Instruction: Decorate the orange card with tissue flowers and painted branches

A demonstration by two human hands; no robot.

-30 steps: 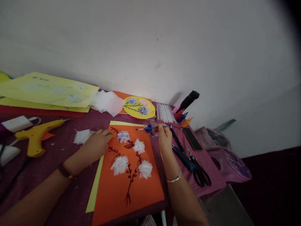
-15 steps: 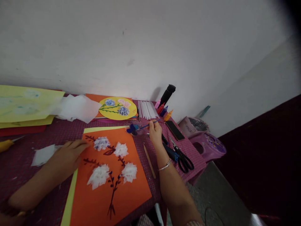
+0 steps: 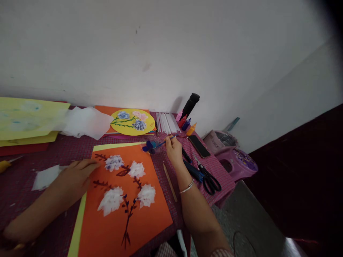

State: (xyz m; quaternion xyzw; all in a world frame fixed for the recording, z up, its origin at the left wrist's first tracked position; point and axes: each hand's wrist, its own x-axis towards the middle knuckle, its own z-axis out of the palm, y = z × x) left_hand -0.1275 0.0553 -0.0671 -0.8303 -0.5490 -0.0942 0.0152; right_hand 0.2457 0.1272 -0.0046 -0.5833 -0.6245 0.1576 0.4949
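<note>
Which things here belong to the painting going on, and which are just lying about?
In use, by the look of it:
- brush, in the right hand
- blue paint, at the brush's tip
- orange paper, left hand at its edge

Apparently just lying about:
- scissors
- phone
- white sticks

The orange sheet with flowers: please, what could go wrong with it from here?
The brush in the right hand has its tip at the blue paint, so a drip might mark the white flowers if it passes over them.
The paint lies close by the sheet's far right corner; a bump could smear it.
The left hand, at the left edge, might shift the sheet.
</note>
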